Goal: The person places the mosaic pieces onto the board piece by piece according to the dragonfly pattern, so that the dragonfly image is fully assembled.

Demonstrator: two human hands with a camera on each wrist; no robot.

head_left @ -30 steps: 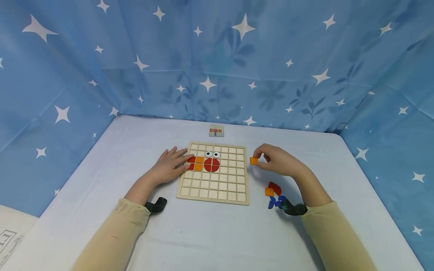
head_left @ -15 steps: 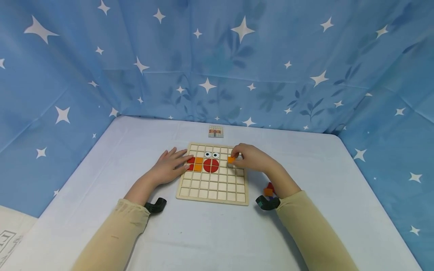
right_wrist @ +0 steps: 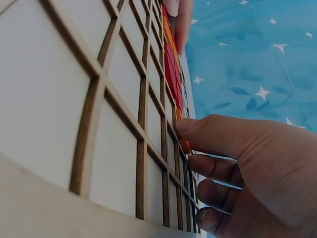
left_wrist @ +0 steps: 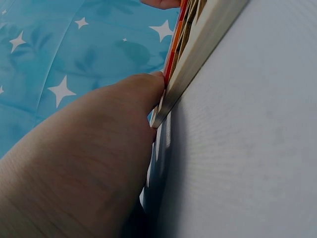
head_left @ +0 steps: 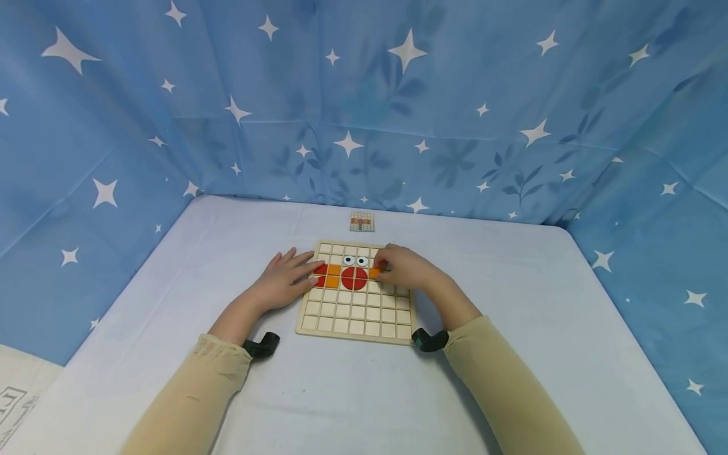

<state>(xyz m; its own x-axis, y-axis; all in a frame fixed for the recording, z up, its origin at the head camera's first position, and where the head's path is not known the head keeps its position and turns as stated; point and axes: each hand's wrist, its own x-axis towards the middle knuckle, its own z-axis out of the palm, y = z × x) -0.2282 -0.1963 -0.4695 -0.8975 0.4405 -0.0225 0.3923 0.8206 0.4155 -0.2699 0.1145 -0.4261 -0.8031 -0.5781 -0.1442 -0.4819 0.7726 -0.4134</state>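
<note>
A wooden grid board (head_left: 358, 311) lies on the white table. My right hand (head_left: 405, 266) pinches an orange square tile (head_left: 374, 273) at a cell just right of the red disc (head_left: 355, 279), which is made of red quarter pieces. Two eye pieces (head_left: 355, 260) sit above the disc. My left hand (head_left: 282, 278) lies with fingers spread over the board's left edge, fingertips on the red pieces (head_left: 320, 275) beside two orange tiles (head_left: 333, 276). In the right wrist view, the thumb (right_wrist: 198, 130) presses on the orange tile's edge, and the other fingers are curled.
A small pattern card (head_left: 362, 222) lies behind the board. Black wrist devices (head_left: 262, 345) are strapped to both wrists. A blue star-printed curtain (head_left: 364, 126) surrounds the back and sides of the table. The right forearm covers the spot where loose pieces lay.
My right hand has carried the orange tile leftward from beyond the board's right edge to beside the red disc. The left hand has stayed still. The loose pieces are now hidden by the right arm.
</note>
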